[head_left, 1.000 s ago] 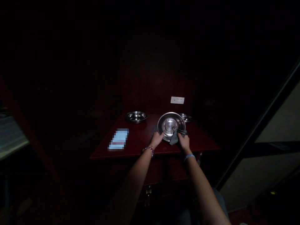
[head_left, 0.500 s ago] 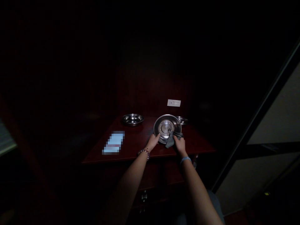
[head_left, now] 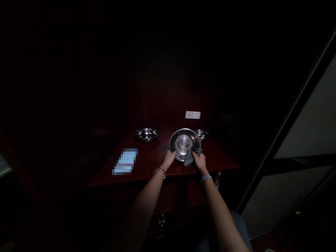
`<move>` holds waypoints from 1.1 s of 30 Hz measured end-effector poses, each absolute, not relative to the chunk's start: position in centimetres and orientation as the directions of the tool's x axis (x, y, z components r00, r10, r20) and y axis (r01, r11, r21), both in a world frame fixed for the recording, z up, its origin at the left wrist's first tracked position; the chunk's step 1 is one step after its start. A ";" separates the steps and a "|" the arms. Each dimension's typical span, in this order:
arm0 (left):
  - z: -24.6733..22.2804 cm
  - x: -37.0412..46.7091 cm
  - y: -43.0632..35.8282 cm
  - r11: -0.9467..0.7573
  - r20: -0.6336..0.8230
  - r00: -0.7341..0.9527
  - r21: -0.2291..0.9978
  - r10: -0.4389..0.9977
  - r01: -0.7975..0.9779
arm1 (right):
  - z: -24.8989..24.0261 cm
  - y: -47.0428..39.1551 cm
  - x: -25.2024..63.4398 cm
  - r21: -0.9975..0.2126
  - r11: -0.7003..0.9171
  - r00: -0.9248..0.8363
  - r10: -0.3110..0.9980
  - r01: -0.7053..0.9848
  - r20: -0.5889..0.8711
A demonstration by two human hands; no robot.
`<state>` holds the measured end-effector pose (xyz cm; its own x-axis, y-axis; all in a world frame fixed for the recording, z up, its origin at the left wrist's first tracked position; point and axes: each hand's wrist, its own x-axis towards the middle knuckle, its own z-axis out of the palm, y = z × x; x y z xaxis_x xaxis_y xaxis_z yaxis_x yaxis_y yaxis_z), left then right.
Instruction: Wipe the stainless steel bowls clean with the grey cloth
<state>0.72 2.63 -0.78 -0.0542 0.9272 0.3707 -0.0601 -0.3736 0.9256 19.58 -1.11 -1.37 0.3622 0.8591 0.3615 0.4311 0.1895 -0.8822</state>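
A shiny steel bowl (head_left: 183, 142) is tilted up over the desk, its inside facing me. My left hand (head_left: 169, 159) grips its lower left rim, thumb on the inner side. In my right hand (head_left: 200, 161) is a bunched grey cloth (head_left: 188, 159), pressed against the bowl's lower right part. Behind the held bowl, partly hidden by it, lies another steel bowl (head_left: 203, 134). One more steel bowl (head_left: 147, 134) rests upright at the back left of the desk.
The dark red desk (head_left: 149, 164) has a pixelated, light blue flat item (head_left: 125, 161) on its left side. A white socket plate (head_left: 193, 114) is on the back wall. Below the desktop are drawers with metal handles (head_left: 162, 220).
The whole view has shifted slightly, so things appear a little further left. Both hands keep their hold on the bowl and the cloth, with hardly any movement between them.
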 end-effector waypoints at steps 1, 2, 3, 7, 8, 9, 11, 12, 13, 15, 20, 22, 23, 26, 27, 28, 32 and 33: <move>-0.9 0.7 2.7 -0.365 0.361 -0.060 0.929 0.931 -0.068 | -1.3 -1.2 19.6 -0.881 0.186 0.363 0.860 0.434 0.360; -0.9 0.7 2.8 -0.357 0.353 -0.063 0.931 0.934 -0.072 | -1.3 -1.2 19.6 -0.880 0.182 0.362 0.860 0.438 0.358; -1.0 0.7 2.9 -0.352 0.348 -0.066 0.933 0.935 -0.072 | -1.2 -1.3 19.5 -0.879 0.180 0.360 0.862 0.442 0.358; -1.2 0.6 3.0 -0.350 0.345 -0.075 0.935 0.936 -0.064 | -1.1 -1.5 19.5 -0.875 0.176 0.361 0.861 0.451 0.358; -1.3 0.6 3.0 -0.351 0.346 -0.072 0.934 0.935 -0.065 | -1.1 -1.5 19.4 -0.875 0.174 0.363 0.860 0.452 0.358; -1.3 0.6 3.1 -0.351 0.347 -0.070 0.934 0.935 -0.068 | -1.1 -1.5 19.4 -0.875 0.173 0.364 0.860 0.452 0.359; -1.3 0.6 3.1 -0.353 0.348 -0.073 0.933 0.935 -0.070 | -1.0 -1.5 19.4 -0.873 0.174 0.363 0.859 0.455 0.360; -1.3 0.6 3.1 -0.353 0.348 -0.075 0.933 0.934 -0.069 | -1.0 -1.6 19.4 -0.873 0.173 0.363 0.859 0.457 0.360; -1.3 0.6 3.2 -0.353 0.348 -0.077 0.933 0.934 -0.067 | -1.0 -1.6 19.4 -0.872 0.170 0.364 0.860 0.459 0.359; -1.3 0.6 3.2 -0.350 0.345 -0.082 0.935 0.935 -0.061 | -1.0 -1.5 19.5 -0.871 0.156 0.366 0.862 0.466 0.351; -1.1 0.7 3.0 -0.355 0.350 -0.085 0.932 0.933 -0.068 | -1.2 -1.3 19.6 -0.868 0.146 0.361 0.867 0.474 0.343; -1.0 0.7 2.8 -0.353 0.347 -0.081 0.933 0.934 -0.070 | -1.3 -1.2 19.6 -0.870 0.150 0.358 0.868 0.470 0.343; -0.9 0.7 2.8 -0.352 0.346 -0.079 0.933 0.935 -0.070 | -1.4 -1.2 19.6 -0.871 0.152 0.358 0.869 0.467 0.343; -0.8 0.7 2.6 -0.354 0.349 -0.071 0.932 0.934 -0.074 | -1.5 -1.1 19.6 -0.880 0.156 0.364 0.867 0.449 0.339; -0.7 0.6 2.6 -0.355 0.350 -0.069 0.932 0.934 -0.077 | -1.5 -1.1 19.6 -0.883 0.158 0.366 0.867 0.442 0.339; -0.7 0.6 2.5 -0.355 0.350 -0.069 0.932 0.934 -0.080 | -1.5 -1.1 19.6 -0.885 0.160 0.367 0.866 0.437 0.338; -0.5 0.7 2.4 -0.341 0.335 -0.080 0.936 0.939 -0.082 | -1.2 -1.4 19.5 -0.880 0.168 0.365 0.863 0.445 0.350; -0.5 0.7 2.3 -0.336 0.330 -0.081 0.938 0.940 -0.083 | -1.2 -1.5 19.5 -0.875 0.167 0.366 0.861 0.455 0.354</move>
<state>0.68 2.31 -0.48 -0.0809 0.9404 0.3302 -0.0830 -0.3365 0.9380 19.51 -1.46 -1.15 0.3658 0.8606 0.3543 0.4545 0.1670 -0.8750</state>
